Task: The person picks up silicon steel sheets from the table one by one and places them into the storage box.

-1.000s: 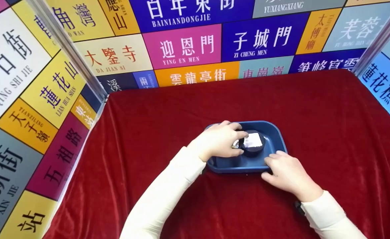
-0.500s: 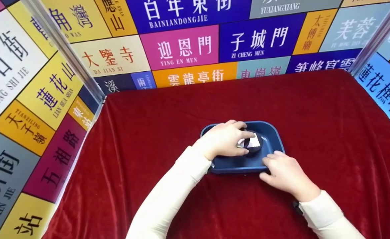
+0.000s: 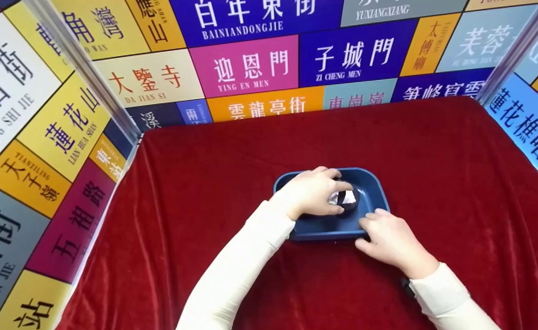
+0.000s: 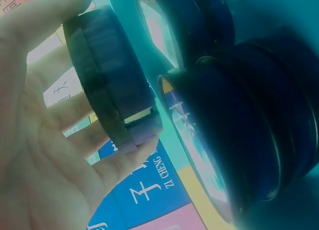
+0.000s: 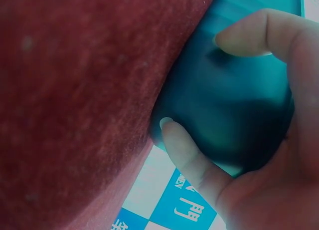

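Note:
Inside a blue rectangular tray (image 3: 328, 236), my left hand (image 3: 309, 192) grips a dark, thick, round disc (image 4: 112, 65) by its edge. The disc shows nearly edge-on, with a narrow band and a pale gap in it near the fingertips. I cannot tell what kind of thing it is. Facing it in the left wrist view are two more dark round pieces, a near one (image 4: 239, 125) and a far one (image 4: 209, 20), each with a shiny pale face. At the tray's front right corner my right hand (image 3: 392, 238) grips it, thumb and a finger against its wall (image 5: 224, 95).
Under the tray spreads a red velvet cloth (image 3: 232, 156) with soft folds. Panels (image 3: 250, 64) with coloured Chinese place names stand behind and at both sides. Metal posts (image 3: 90, 73) mark the corners.
The head view has shifted slightly. Within the tray my left hand has moved a little rightward, and it hides more of a white-labelled dark piece. My right hand stays at the tray's corner.

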Demonstrator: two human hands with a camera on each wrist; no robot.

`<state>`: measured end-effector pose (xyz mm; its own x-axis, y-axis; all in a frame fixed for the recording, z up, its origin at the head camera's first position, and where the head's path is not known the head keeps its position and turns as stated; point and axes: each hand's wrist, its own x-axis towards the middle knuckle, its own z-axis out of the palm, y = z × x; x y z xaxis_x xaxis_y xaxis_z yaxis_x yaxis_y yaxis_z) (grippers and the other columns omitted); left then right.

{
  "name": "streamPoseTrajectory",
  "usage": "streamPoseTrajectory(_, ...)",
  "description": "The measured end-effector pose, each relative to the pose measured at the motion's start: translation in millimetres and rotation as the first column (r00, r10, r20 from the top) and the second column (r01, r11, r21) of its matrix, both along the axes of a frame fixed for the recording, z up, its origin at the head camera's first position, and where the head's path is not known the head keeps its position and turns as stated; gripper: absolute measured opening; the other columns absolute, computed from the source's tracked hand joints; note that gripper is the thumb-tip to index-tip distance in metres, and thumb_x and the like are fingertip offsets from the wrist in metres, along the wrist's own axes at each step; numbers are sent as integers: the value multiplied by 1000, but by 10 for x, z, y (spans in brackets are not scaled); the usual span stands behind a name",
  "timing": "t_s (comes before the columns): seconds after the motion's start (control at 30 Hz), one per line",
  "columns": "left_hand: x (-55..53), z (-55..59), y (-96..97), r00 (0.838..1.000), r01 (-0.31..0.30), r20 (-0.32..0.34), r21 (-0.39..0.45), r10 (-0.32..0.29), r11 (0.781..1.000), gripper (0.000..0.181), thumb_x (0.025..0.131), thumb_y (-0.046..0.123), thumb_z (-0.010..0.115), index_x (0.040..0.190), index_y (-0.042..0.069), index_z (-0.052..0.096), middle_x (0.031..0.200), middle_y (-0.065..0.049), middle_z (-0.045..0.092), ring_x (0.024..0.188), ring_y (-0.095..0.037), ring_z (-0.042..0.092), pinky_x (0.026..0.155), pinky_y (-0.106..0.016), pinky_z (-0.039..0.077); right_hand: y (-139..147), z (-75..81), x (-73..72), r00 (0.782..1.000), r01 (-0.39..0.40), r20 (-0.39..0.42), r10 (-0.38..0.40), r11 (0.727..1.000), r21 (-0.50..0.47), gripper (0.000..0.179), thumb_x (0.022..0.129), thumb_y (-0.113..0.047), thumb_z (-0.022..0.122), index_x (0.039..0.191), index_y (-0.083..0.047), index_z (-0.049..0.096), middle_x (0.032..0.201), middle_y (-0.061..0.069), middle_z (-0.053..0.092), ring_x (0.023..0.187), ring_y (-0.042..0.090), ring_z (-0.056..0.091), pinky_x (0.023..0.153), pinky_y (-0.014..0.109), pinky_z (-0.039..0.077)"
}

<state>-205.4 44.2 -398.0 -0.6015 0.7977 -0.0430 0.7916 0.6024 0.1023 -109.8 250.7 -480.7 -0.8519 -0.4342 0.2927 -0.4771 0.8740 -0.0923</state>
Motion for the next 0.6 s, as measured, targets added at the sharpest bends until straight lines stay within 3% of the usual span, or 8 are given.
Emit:
streamPoseTrajectory(0.43,-70,4,160,997,-15,74,-26,17,1000,55,88,48,70,140,35,59,137,1,58,122,-16,54,101,-34,50,-2,12,2,999,6,33,-6,1000,7,21,70,-22,73,66,-15,53,67,0,55,68,19,45,56,36,41)
streamPoseTrajectory(0.6,-85,-11,207,997,-9,74,-36,11,999,54,88,46,70,139,33,61,132,2,60,117,-16,55,97,-34,51,1,17,3,999,10,37,-11,1000,8,21,70,-22,73,66,-15,53,67,0,55,68,20,45,55,36,41)
